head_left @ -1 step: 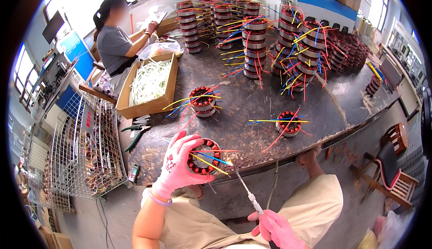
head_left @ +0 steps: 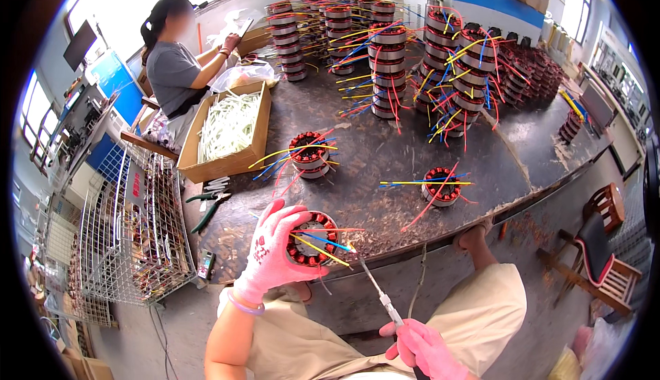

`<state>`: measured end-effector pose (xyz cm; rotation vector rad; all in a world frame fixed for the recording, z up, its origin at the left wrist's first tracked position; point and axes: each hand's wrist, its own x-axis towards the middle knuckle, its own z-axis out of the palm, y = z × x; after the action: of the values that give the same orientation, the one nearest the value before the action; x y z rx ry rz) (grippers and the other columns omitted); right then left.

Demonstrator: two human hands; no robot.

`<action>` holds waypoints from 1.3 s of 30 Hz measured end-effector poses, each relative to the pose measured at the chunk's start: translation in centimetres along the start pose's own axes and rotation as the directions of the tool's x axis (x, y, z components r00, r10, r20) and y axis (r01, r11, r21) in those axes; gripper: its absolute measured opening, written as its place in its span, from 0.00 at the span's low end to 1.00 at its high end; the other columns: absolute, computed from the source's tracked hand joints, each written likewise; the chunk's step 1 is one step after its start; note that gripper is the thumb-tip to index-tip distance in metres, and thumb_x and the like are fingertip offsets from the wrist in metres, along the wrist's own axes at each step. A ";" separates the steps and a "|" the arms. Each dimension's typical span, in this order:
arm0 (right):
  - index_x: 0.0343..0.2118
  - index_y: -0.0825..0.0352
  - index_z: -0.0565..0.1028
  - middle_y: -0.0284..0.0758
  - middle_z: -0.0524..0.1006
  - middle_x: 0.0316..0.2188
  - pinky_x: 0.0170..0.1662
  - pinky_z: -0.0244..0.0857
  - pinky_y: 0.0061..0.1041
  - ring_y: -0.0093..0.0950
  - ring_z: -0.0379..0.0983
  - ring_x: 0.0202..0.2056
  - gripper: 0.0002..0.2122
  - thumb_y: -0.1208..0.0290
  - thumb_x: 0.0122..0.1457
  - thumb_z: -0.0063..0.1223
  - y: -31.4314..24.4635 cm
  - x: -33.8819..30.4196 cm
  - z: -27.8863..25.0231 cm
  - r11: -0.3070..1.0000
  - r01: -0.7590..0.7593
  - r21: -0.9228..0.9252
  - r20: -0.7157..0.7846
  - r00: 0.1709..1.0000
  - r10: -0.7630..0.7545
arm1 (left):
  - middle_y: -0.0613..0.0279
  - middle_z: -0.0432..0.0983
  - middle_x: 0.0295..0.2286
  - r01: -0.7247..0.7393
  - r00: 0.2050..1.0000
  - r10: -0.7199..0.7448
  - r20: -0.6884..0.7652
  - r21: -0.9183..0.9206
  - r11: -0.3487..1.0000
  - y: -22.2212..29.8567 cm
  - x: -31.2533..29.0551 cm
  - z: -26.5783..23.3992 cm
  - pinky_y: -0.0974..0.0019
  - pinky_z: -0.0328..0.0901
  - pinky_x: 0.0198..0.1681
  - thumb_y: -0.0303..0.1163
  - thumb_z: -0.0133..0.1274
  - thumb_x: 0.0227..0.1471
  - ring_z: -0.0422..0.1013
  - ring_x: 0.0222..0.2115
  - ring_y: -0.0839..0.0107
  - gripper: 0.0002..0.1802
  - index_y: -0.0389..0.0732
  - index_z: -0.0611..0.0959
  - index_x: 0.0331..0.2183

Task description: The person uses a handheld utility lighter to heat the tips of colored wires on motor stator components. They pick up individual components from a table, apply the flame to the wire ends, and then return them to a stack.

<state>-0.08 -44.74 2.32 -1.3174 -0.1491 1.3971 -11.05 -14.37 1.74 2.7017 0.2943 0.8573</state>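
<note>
My left hand point(head_left: 273, 251), in a pink glove, grips a motor stator point(head_left: 322, 223), a metal ring with red copper windings, at the table's front edge. Red, blue and yellow lead wires point(head_left: 318, 245) stick out from it to the right. In my right hand point(head_left: 421, 345), also gloved in pink, is a slim metal torch point(head_left: 379, 291) slanting up to the left. A small orange glow shows at its tip, touching or very close to the end of the blue wire. Beyond my left hand stand two stacked stators point(head_left: 311, 157). Another stator point(head_left: 441, 187) sits to the right.
Tall stacks of stators point(head_left: 389, 71) crowd the back of the dark table point(head_left: 357, 194). A cardboard box point(head_left: 227, 168) of white sleeves stands left, near green-handled pliers point(head_left: 208, 214). Wire baskets point(head_left: 130, 229) are at far left. A co-worker point(head_left: 175, 71) sits behind the box. A wooden chair point(head_left: 597, 256) stands right.
</note>
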 end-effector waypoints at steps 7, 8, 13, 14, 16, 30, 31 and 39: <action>0.50 0.76 0.71 0.23 0.61 0.17 0.40 0.68 0.23 0.17 0.60 0.21 0.19 0.63 0.70 0.39 0.7 0.7 -1.0 1.000 -0.014 0.009 0.124 0.992 0.013 | 0.53 0.74 0.46 0.011 1.000 -0.011 0.004 -0.002 1.000 0.1 -0.1 -0.2 0.43 0.56 0.62 0.47 0.76 0.21 0.69 0.50 0.51 0.50 0.41 0.74 0.49; 0.50 0.75 0.71 0.23 0.61 0.17 0.41 0.68 0.23 0.16 0.59 0.20 0.18 0.64 0.69 0.40 0.5 0.6 -1.0 0.999 -0.037 0.022 0.112 0.993 0.034 | 0.53 0.74 0.46 0.004 1.000 -0.004 0.007 0.003 1.000 0.1 -0.2 -0.2 0.43 0.56 0.62 0.47 0.76 0.21 0.69 0.50 0.51 0.50 0.41 0.74 0.49; 0.48 0.69 0.74 0.24 0.70 0.18 0.21 0.48 0.10 0.10 0.54 0.17 0.15 0.64 0.69 0.41 0.2 0.0 -0.1 0.998 0.040 0.039 0.045 0.998 -0.042 | 0.53 0.74 0.47 -0.008 1.000 0.008 0.009 0.010 1.000 0.0 -0.1 -0.1 0.44 0.56 0.61 0.48 0.76 0.22 0.69 0.51 0.50 0.50 0.41 0.73 0.49; 0.48 0.69 0.74 0.24 0.70 0.18 0.21 0.48 0.10 0.10 0.54 0.17 0.15 0.64 0.69 0.41 0.6 0.1 -0.2 0.997 0.058 0.046 0.047 0.997 -0.060 | 0.53 0.74 0.47 -0.008 1.000 0.007 0.007 0.008 1.000 0.0 -0.1 0.0 0.44 0.56 0.61 0.48 0.76 0.22 0.69 0.51 0.50 0.50 0.41 0.73 0.49; 0.48 0.69 0.74 0.24 0.70 0.18 0.22 0.48 0.10 0.09 0.54 0.17 0.15 0.64 0.69 0.41 0.8 0.2 -0.2 0.996 0.071 0.049 0.052 0.996 -0.074 | 0.53 0.74 0.47 -0.002 1.000 0.002 0.004 0.009 1.000 -0.1 -0.2 0.0 0.44 0.56 0.61 0.48 0.76 0.21 0.68 0.51 0.50 0.50 0.41 0.74 0.49; 0.47 0.68 0.75 0.25 0.70 0.19 0.21 0.47 0.10 0.09 0.54 0.17 0.15 0.62 0.69 0.41 0.2 -0.1 0.0 0.999 0.046 0.001 0.041 0.998 -0.046 | 0.53 0.73 0.49 0.045 0.999 -0.046 0.025 0.005 0.999 -0.2 -0.5 0.1 0.43 0.55 0.61 0.48 0.76 0.20 0.65 0.54 0.45 0.50 0.42 0.75 0.49; 0.47 0.68 0.75 0.25 0.70 0.19 0.21 0.47 0.10 0.09 0.54 0.17 0.15 0.62 0.69 0.41 0.2 -0.1 0.0 0.999 0.047 0.009 0.041 0.998 -0.047 | 0.53 0.73 0.49 0.044 0.999 -0.044 0.025 0.004 0.999 -0.2 -0.5 0.1 0.43 0.55 0.62 0.48 0.76 0.20 0.65 0.54 0.45 0.50 0.42 0.75 0.49; 0.46 0.69 0.75 0.25 0.70 0.18 0.21 0.47 0.10 0.09 0.54 0.17 0.15 0.62 0.70 0.41 0.3 -0.1 0.0 0.997 0.063 0.043 0.060 0.996 -0.065 | 0.53 0.73 0.48 0.041 0.999 -0.041 0.013 0.007 0.999 -0.2 -0.5 0.1 0.43 0.55 0.62 0.48 0.76 0.21 0.65 0.54 0.45 0.50 0.42 0.75 0.49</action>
<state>-0.28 -44.97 2.14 -1.2264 -0.2018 1.3801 -11.44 -14.40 1.31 2.6969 0.3491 0.8280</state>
